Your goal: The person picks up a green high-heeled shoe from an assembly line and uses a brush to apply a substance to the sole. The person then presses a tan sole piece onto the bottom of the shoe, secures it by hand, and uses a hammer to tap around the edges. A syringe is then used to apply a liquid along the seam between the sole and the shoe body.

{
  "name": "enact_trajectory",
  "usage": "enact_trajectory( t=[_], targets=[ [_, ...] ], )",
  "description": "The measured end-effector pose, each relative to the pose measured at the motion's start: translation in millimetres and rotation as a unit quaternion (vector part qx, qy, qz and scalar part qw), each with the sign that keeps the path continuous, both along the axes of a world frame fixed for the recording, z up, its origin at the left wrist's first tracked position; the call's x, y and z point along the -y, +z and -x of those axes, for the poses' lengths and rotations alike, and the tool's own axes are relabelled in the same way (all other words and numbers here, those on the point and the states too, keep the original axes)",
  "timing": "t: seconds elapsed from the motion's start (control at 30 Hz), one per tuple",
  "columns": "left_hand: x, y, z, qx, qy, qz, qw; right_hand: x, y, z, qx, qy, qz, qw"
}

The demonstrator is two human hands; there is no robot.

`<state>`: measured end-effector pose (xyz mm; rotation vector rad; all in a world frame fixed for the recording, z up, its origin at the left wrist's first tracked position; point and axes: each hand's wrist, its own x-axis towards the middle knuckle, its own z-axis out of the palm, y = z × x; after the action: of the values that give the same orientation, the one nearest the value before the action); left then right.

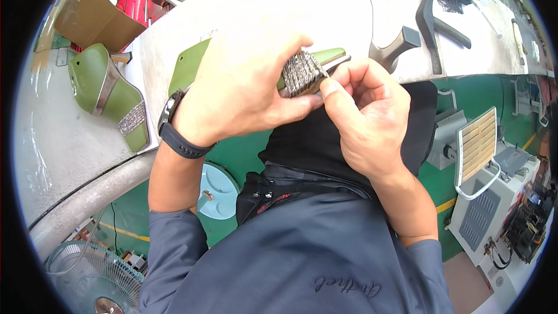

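Over the near edge of the bench, my left hand (238,90) is wrapped round a green sandal (189,65), its thumb and fingers on either side of a glittery silver strap (301,73). The sandal's middle is hidden behind that hand. My right hand (372,119) is closed in a pinch at the strap's lower right edge, thumb against the bent forefinger. A short pale end shows at the pinch. To the left lies another green sandal (93,78) with a similar glittery strap.
A hammer (429,29) and a heel-shaped grey-brown piece (392,51) lie on the white bench (261,0) at the right. Brown cardboard (96,14) stands back left. Below are a fan (96,279), a light-blue stool (221,195) and a machine (485,215).
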<state>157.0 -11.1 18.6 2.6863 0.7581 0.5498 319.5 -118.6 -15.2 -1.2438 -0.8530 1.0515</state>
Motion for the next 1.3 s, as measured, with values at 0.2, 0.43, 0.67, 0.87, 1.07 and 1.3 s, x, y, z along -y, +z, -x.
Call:
enact_trajectory(
  t=[0.2, 0.43, 0.67, 0.87, 1.07, 1.3],
  targets=[
    [8.1, -4.4, 3.2, -0.038, 0.047, 0.036, 0.998, -0.5, -0.7, -1.8, -0.008, 0.032, -0.018, 0.999],
    [6.6, -5.4, 1.8, 0.046, 0.043, 0.030, 0.998, -2.8, 2.5, -5.7, 0.089, 0.051, -0.010, 0.995],
    [6.5, -9.4, 2.4, 0.040, 0.031, 0.026, 0.998, -4.7, 0.5, -4.9, 0.157, 0.023, -0.029, 0.987],
    [11.4, -0.7, -2.3, -0.061, 0.069, -0.030, 0.995, -19.8, 12.8, -28.7, 0.245, 0.058, 0.113, 0.961],
    [-2.7, 7.9, 0.5, -0.095, 0.094, 0.045, 0.990, -28.3, -6.9, -23.6, 0.319, 0.018, 0.023, 0.947],
    [5.2, 58.8, 14.4, 0.381, 0.079, 0.343, 0.855, -14.4, 21.2, -17.4, 0.012, 0.097, -0.117, 0.988]
  ],
)
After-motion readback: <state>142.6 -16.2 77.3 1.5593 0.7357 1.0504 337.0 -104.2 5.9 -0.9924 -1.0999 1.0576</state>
